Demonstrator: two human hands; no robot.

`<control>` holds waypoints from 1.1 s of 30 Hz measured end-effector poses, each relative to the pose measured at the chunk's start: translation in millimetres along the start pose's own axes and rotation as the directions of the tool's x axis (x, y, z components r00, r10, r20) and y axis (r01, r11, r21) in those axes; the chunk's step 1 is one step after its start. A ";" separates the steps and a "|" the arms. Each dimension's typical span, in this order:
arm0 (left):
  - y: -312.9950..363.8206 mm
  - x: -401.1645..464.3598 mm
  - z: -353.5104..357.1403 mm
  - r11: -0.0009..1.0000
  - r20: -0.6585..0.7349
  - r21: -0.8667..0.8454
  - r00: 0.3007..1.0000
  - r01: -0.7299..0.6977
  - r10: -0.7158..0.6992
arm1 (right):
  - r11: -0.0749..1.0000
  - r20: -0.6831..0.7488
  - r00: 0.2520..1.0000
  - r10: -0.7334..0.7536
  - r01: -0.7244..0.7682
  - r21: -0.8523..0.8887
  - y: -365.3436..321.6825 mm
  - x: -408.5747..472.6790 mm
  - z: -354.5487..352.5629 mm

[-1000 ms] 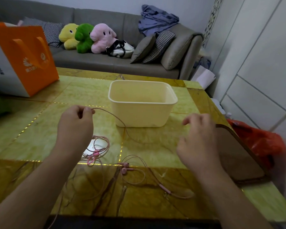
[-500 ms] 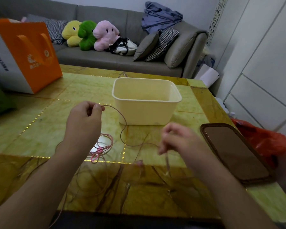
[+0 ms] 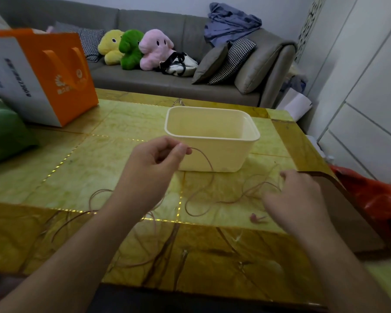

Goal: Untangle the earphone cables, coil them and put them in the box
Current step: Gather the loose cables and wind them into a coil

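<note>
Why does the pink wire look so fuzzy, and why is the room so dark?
Head view: dim indoor light, so colours look dull; the right hand and the cable near it smear with motion blur, the earbud is soft; the box stays sharp; wide lens bends the table edges.

Dim, flat indoor light, no hard shadows. Glossy yellow-green marble worktop (image 3: 122, 168) shows thin glints along seams. Right hand (image 3: 296, 199) motion-blurred. Wide-angle bending at edges.
</note>
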State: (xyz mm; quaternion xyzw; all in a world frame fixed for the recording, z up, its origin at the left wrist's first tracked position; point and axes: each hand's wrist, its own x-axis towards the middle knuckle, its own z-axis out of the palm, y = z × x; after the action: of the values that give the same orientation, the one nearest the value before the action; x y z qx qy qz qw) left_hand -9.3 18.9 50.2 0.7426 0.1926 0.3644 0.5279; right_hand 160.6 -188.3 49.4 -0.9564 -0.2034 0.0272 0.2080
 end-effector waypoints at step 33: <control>-113.9 18.2 -18.3 0.544 0.147 0.838 0.977 -0.039 -0.157 | 0.993 -0.160 0.980 -0.120 0.122 0.006 -6.8 -4.1 19.5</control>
State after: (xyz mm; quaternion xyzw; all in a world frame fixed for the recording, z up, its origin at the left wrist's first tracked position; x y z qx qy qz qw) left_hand 0.3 84.9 -45.7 0.9303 0.3124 0.1321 0.1393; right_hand 151.6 -176.8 34.2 -0.9397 -0.2436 -0.0603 0.2324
